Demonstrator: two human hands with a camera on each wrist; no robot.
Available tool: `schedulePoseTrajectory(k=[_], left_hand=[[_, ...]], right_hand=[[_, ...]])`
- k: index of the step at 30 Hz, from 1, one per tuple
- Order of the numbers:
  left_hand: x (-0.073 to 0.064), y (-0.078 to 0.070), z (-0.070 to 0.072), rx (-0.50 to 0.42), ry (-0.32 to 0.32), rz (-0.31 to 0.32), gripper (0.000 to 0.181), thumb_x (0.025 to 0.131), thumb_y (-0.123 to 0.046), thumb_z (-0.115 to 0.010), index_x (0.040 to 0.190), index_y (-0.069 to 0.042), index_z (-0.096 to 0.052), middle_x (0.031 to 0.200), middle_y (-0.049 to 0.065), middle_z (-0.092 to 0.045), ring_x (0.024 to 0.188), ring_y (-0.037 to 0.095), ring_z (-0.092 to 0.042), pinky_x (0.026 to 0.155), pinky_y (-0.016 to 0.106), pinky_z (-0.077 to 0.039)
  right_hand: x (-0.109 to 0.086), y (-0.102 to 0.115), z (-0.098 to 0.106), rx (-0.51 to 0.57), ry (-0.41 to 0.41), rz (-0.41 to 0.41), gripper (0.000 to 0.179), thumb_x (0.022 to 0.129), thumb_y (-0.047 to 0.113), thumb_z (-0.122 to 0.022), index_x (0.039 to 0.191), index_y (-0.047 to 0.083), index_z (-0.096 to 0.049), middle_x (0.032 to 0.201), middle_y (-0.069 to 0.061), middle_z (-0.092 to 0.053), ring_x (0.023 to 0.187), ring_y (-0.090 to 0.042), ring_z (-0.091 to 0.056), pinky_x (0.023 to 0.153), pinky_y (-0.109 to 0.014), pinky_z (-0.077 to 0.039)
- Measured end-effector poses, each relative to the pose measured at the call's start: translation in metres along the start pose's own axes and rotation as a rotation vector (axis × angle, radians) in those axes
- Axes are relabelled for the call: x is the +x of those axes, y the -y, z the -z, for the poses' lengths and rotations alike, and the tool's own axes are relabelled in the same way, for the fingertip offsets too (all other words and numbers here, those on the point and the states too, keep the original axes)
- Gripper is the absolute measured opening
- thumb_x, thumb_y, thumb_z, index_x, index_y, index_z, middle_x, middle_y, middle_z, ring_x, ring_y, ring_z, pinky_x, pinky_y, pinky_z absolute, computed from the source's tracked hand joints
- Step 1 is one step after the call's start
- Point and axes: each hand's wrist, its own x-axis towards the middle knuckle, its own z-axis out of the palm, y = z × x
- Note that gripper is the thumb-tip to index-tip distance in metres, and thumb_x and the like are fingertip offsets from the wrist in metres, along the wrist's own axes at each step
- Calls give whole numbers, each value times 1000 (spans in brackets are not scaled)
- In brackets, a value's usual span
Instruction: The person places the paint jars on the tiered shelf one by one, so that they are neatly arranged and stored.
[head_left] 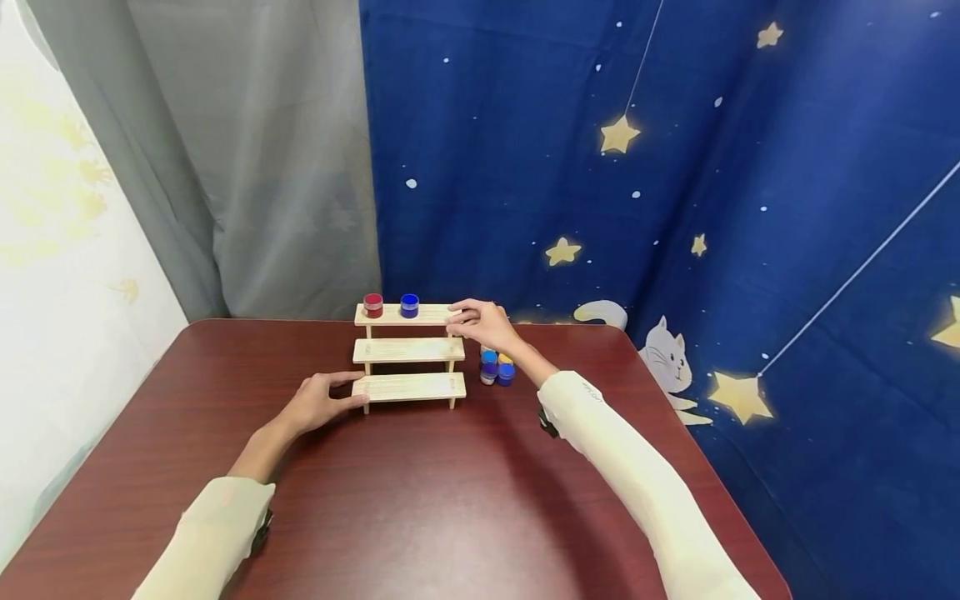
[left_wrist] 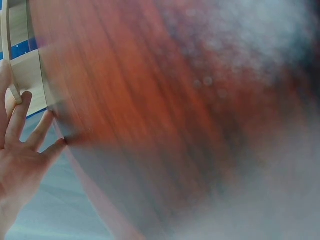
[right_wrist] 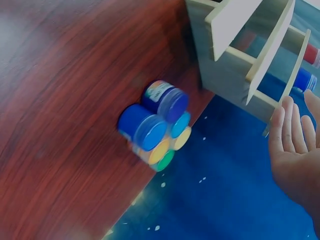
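A three-tier wooden stand (head_left: 408, 350) stands on the table. On its top shelf sit a red paint jar (head_left: 372, 306) and a blue paint jar (head_left: 409, 306). My left hand (head_left: 318, 402) holds the left end of the lowest shelf, thumb in front and fingers behind; spread fingers (left_wrist: 37, 135) show in the left wrist view. At the top shelf's right end is my right hand (head_left: 483, 323), its fingers (right_wrist: 287, 122) fairly straight in the right wrist view, with no jar visible between thumb and fingers. Whether it touches the shelf is hard to tell.
Several paint jars, among them a blue jar (right_wrist: 142, 127) and a purple jar (right_wrist: 165, 101), cluster on the table (head_left: 420, 500) right of the stand. A grey curtain (head_left: 285, 150) and a blue star-patterned curtain (head_left: 510, 150) hang behind the table's far edge.
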Motion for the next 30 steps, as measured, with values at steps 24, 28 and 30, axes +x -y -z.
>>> schedulePoseTrajectory(k=[24, 28, 30], left_hand=[[0, -1, -1, 5, -3, -9, 58, 91, -41, -81, 139, -9, -68, 138, 25, -63, 130, 43, -57, 104, 61, -46], [0, -1, -1, 5, -4, -19, 58, 92, -41, -81, 138, -8, -68, 137, 25, -64, 129, 43, -57, 103, 61, -47], [0, -1, -1, 7, -7, -24, 58, 91, -40, -81, 138, -8, -68, 136, 25, -64, 129, 43, -58, 103, 61, -47]], right_hand=[[-42, -32, 31, -51, -50, -75, 35, 93, 12, -80, 126, 4, -71, 113, -16, -77, 104, -25, -75, 89, -35, -60], [-48, -39, 34, -66, -48, -75, 34, 93, 8, -79, 127, 2, -71, 116, -21, -75, 107, -30, -74, 92, -38, -59], [-51, -42, 36, -64, -49, -70, 35, 93, 6, -79, 127, 1, -71, 117, -24, -74, 108, -34, -73, 91, -38, -59]])
